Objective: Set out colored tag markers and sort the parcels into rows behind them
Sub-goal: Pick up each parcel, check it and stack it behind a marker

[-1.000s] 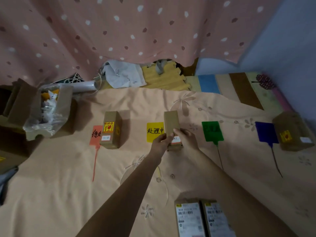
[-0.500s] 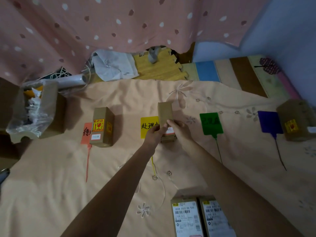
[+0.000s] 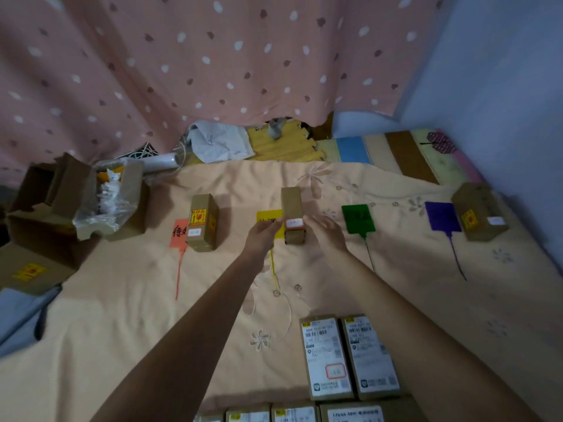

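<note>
- Standing on end on the bedsheet, the cardboard parcel sits at the yellow tag marker, overlapping its right edge
- left hand curls its fingers against the parcel's near left edge; right hand is beside it, fingers loose, contact unclear
- It looks light and stiff but tippy on soft bedding, so grip low on both sides
- Room is open toward the green tag marker; the red-tag parcel stands well apart

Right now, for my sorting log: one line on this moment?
left hand: touches parcel | right hand: open beside it | parcel: partly on yellow tag
</note>
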The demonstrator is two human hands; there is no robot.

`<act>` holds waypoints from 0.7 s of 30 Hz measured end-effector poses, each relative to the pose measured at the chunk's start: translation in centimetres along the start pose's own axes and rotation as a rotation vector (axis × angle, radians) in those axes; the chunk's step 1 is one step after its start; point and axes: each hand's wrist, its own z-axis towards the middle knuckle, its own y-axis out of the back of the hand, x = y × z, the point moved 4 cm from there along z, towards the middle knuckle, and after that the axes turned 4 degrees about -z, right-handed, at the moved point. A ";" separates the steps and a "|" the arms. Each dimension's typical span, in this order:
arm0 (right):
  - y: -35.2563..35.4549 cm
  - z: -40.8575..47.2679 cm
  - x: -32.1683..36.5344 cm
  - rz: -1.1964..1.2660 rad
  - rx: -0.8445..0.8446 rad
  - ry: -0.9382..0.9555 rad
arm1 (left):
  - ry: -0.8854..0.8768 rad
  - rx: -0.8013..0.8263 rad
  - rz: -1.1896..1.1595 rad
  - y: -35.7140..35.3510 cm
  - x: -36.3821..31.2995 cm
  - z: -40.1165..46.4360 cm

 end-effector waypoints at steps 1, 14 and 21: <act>0.3 -1.1 -0.1 0.008 -0.005 0.008 | 0.012 0.006 -0.020 0.2 0.1 -1.0; 1.1 -15.8 -7.4 -0.146 -0.085 -0.021 | 0.115 0.142 0.042 4.7 7.7 -12.5; 1.7 -20.0 -11.9 -0.393 -0.092 -0.072 | 0.243 0.181 0.078 5.3 13.4 -15.7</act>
